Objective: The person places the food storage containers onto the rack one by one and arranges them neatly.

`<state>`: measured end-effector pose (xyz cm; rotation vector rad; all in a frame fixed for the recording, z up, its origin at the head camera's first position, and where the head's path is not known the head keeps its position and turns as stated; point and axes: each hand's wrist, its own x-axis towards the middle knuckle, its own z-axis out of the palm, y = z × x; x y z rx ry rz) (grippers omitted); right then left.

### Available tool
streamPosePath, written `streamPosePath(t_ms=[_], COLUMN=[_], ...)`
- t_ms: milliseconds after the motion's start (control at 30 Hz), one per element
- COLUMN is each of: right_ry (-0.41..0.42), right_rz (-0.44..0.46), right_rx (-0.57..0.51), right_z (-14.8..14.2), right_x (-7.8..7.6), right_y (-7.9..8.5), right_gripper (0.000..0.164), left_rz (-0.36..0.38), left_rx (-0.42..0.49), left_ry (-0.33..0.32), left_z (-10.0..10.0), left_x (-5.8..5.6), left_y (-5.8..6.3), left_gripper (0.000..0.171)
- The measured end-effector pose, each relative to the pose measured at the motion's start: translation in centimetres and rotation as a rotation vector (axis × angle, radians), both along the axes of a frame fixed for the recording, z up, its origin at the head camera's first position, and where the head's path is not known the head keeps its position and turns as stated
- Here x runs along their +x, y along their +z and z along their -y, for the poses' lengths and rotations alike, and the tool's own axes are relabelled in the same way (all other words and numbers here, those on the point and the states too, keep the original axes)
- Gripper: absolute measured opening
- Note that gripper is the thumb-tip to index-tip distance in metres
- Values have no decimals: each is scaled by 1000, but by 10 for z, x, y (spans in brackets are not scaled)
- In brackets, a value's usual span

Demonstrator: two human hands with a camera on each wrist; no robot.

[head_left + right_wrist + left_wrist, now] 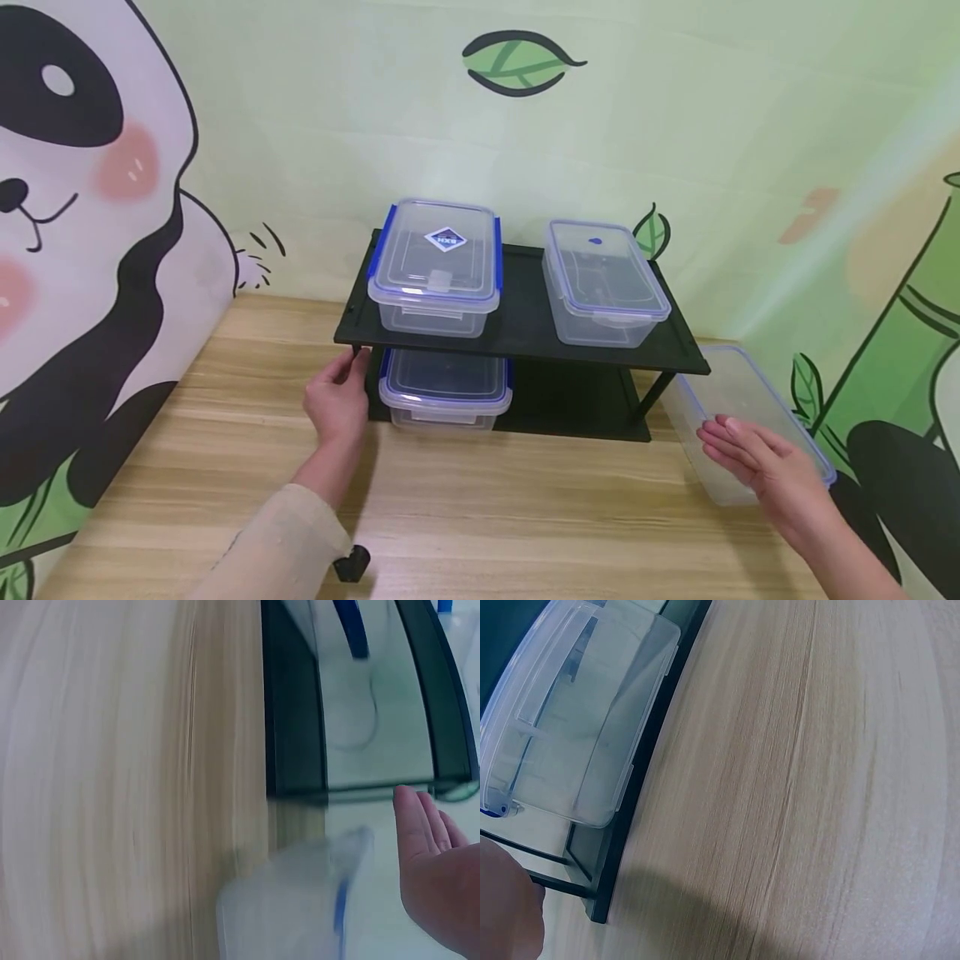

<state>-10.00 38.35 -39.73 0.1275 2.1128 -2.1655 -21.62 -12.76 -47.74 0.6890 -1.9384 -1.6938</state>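
A black two-tier rack (517, 287) stands on the wooden table against the wall. My left hand (339, 392) is at its front left post, fingers curled around it just beneath the upper shelf; in the left wrist view only part of that hand (508, 904) shows beside the post. With fingers straight and together, my right hand (772, 471) hovers off the rack's right end, overlapping a large clear box (738, 392) there. On the upper shelf sit a blue-clipped clear food container (435, 258) and a second lidded container (607, 283). Another lidded container (446, 383) occupies the lower shelf's left side.
A printed wall cloth (375, 108) with a panda and leaves rises behind the table (517, 517). Near my left sleeve lies a small black object (352, 564). The large box stands close to the rack's right posts.
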Motion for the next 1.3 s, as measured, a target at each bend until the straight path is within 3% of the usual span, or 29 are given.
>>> streamPosePath(t_ms=[133, 333, 400, 533, 700, 900, 1133, 1300], right_ry=[-55, -128, -166, -249, -325, -400, -587, -630], right_rz=[-2, -26, -23, 28, 88, 172, 187, 175], right_rx=[124, 227, 276, 492, 667, 697, 533, 488], right_z=[-19, -47, -54, -65, -76, -85, -93, -96], right_x=[3, 6, 6, 7, 11, 22, 27, 33], right_y=[4, 3, 3, 4, 3, -2, -16, -24], right_gripper=[18, 16, 32, 80, 91, 96, 88, 90], left_rz=[-3, -3, -2, -1, -5, -14, -9, -12], left_rx=[-5, -10, -11, -14, -20, -25, -22, -26], left_ry=[2, 4, 4, -1, 3, 6, 4, 10], left_z=[0, 0, -1, -2, -2, -2, -2, -1], left_x=[0, -1, -2, -2, -3, -3, -2, -1], left_y=[0, 0, -1, 0, 0, 0, 1, 0], left_gripper=[28, 27, 27, 28, 27, 26, 26, 25])
